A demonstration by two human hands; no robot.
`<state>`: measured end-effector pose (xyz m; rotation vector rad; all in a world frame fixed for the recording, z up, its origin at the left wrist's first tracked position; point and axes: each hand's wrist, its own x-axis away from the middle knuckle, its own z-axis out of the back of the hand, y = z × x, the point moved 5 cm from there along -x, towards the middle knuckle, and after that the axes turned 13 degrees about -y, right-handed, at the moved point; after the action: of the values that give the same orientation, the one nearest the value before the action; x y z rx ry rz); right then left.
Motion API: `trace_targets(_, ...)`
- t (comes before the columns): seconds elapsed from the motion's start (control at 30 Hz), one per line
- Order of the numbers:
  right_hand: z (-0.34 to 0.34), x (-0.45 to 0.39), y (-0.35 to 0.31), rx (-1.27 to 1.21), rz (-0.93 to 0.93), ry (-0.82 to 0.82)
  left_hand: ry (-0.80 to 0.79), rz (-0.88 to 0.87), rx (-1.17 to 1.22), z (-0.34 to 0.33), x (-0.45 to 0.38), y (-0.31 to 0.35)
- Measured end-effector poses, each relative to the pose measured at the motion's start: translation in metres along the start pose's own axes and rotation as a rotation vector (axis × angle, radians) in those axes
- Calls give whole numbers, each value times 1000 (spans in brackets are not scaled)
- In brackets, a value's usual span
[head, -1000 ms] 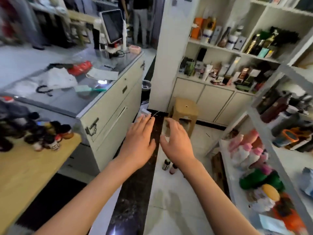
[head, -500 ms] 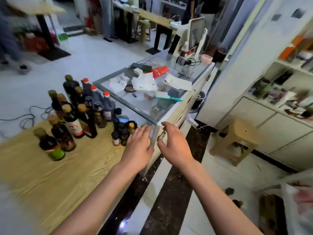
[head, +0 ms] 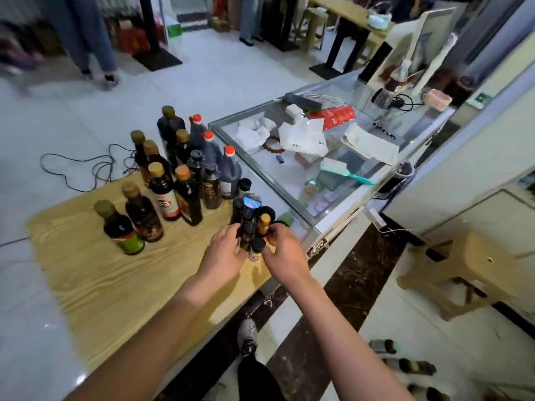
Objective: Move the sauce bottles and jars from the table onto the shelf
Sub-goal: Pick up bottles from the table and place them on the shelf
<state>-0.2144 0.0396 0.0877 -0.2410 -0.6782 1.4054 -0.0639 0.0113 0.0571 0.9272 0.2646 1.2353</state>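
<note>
**Gathering the little jars off the wood**

At the corner of the pale wood-grain surface [head: 95, 285] nearest the glass-topped display counter [head: 315, 175], both my hands close in on a tight cluster of small dark glass jars and bottles [head: 251, 227]. My left hand [head: 224, 256] curls round the cluster's far side from the counter, my right hand [head: 285, 259] round the side next to it, fingers bent against the glass. Whether either grip is firm yet, I cannot tell.

These will be light singly but awkward together: smooth, hard, breakable glass, likely to slip or knock. I judge it best to press them from both sides low on the bodies, not by the caps.

Farther along from the counter stand the tall dark sauce bottles with tan and red caps [head: 185, 175], untouched. My fingers hide the cluster's bases, so its count is unclear. No shelf shows.
</note>
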Motion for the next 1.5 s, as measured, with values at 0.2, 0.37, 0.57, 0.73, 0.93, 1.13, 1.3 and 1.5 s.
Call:
trace_targets(0.2, -37, -50, 31, -65, -61, -80, -88, 210, 88, -23, -40, -47)
trace_targets(0.37, -63, -74, 56, -109, -127, -162, -5, 254, 44, -19, -68, -62)
trace_targets(0.57, -84, -91, 67, -52, -86, -250, -51, 143, -121, -18, -104, -46)
trace_targets(0.73, -87, -97, 69, -34, -33, -230, -61, 96, -184, -23, -106, -54)
trace_targets(0.93, -89, -97, 70, -52, -54, -230, -51, 363, -224, -26, -101, -75)
trace_targets(1.13, -89, -93, 70, -59, -67, -203, -103, 340, -71, -26, -102, -87)
trace_targets(1.3, -90, -88, 69, -49, -63, -198, -186, 233, -44, -37, -97, -88)
trace_targets(1.5, -85, -79, 68, -139, -79, -164, -99, 125, -5, -36, -87, -80)
